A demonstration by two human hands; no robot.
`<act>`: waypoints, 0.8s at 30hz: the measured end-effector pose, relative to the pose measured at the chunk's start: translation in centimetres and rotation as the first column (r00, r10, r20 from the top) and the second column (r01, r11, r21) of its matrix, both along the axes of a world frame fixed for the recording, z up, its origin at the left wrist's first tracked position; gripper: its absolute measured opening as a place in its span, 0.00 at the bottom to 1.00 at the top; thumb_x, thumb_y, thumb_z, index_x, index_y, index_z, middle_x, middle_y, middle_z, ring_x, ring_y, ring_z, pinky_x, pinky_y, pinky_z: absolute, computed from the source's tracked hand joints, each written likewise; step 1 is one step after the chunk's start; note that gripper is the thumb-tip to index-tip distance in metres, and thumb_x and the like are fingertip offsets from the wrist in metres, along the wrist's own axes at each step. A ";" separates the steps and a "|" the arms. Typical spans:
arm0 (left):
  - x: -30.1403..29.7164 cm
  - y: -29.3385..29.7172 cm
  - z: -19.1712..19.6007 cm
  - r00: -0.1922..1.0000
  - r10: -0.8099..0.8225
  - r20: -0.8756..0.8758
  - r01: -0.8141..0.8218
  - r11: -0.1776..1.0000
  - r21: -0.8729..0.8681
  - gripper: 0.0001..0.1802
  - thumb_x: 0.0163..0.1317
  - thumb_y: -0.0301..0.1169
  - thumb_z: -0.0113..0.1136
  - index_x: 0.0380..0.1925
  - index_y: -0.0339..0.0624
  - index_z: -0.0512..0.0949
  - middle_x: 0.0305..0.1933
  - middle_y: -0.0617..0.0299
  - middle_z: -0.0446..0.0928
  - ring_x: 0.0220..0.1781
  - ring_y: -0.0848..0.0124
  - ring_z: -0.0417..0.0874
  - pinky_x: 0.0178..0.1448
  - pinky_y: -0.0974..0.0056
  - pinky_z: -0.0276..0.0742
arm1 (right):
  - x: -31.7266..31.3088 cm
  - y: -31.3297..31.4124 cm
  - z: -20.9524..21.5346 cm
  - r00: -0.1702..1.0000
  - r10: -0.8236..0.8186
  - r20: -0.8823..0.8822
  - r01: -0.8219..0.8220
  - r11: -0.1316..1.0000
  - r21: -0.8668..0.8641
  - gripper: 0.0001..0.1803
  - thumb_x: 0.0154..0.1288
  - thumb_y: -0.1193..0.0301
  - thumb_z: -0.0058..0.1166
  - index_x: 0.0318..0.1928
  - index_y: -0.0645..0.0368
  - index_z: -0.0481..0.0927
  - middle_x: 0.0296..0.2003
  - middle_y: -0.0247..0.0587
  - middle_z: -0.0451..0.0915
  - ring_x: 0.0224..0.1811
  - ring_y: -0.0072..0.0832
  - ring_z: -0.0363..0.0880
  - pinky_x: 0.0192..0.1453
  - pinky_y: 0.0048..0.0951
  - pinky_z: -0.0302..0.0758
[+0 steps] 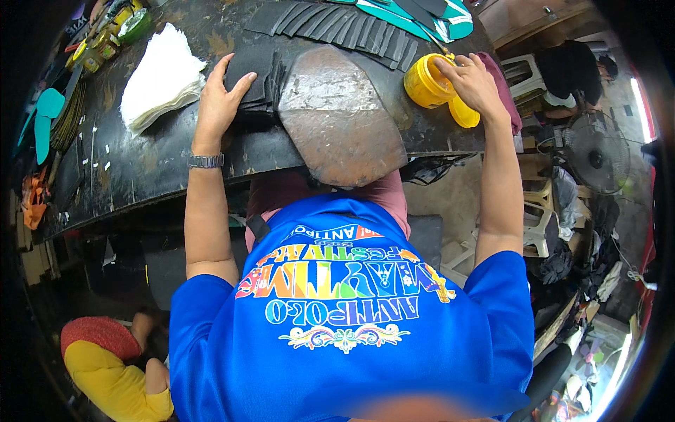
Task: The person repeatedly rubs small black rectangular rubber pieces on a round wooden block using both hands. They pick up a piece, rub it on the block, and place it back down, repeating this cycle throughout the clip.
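Note:
My left hand (221, 102), wearing a wristwatch (206, 161), rests with thumb and index finger apart at the left side of a stack of black pieces (256, 74). Beside the stack, a worn, brown angular slab (337, 119) extends over the table's near edge toward my lap. My right hand (474, 84) is at the rim of an open yellow tub (424, 83), fingers curled inward. Whatever those fingers pinch is hidden. Below that hand lies a round yellow lid (464, 114). Overlapping black strips (337, 29) fan out in a row beyond the slab.
White sheets (163, 77) are piled at left, near jars (105, 46). Teal pieces (422, 17) lie at the far right; a maroon cloth (505, 88) is beside my right wrist. A person in yellow (116, 373) is low at left. A fan (596, 155) stands at right.

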State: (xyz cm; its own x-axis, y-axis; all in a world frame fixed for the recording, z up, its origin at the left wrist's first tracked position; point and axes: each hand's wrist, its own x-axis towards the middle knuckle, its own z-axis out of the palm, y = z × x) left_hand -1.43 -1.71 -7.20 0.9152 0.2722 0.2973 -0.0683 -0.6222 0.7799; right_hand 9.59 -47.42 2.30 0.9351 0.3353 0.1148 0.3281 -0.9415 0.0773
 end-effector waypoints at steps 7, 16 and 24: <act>-0.2 0.1 2.0 0.967 0.067 0.245 -0.166 0.898 0.408 0.32 0.53 0.44 0.79 0.55 0.38 0.82 0.57 0.48 0.81 0.59 0.53 0.79 0.64 0.53 0.75 | 3.1 0.4 -0.5 0.930 -0.175 -0.323 0.193 0.981 0.026 0.54 0.64 0.20 0.30 0.47 0.57 0.91 0.48 0.57 0.87 0.52 0.52 0.86 0.61 0.48 0.78; -3.1 -3.1 6.8 0.937 -0.101 0.335 0.240 0.882 -0.405 0.24 0.65 0.27 0.70 0.60 0.39 0.77 0.54 0.58 0.83 0.47 0.71 0.86 0.48 0.67 0.85 | -5.5 1.6 1.1 0.961 -0.266 0.081 0.254 0.958 0.130 0.34 0.76 0.38 0.40 0.48 0.54 0.86 0.42 0.54 0.81 0.49 0.52 0.81 0.51 0.50 0.76; -3.2 -13.1 3.5 0.905 -0.409 0.115 0.414 0.910 -0.028 0.19 0.63 0.29 0.68 0.54 0.45 0.83 0.46 0.50 0.80 0.48 0.52 0.83 0.53 0.57 0.79 | -12.0 5.0 -2.3 0.953 0.144 -0.268 0.057 0.782 0.621 0.19 0.75 0.55 0.56 0.45 0.58 0.89 0.40 0.47 0.82 0.47 0.40 0.82 0.54 0.38 0.76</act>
State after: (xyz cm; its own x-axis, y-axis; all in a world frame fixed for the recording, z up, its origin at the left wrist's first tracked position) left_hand -4.63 -14.80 -3.67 0.9135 -0.1046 0.3931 -0.3924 -0.4813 0.7838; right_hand -2.42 -42.45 -0.04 0.9441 0.3269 0.0419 0.2821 -0.7358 -0.6157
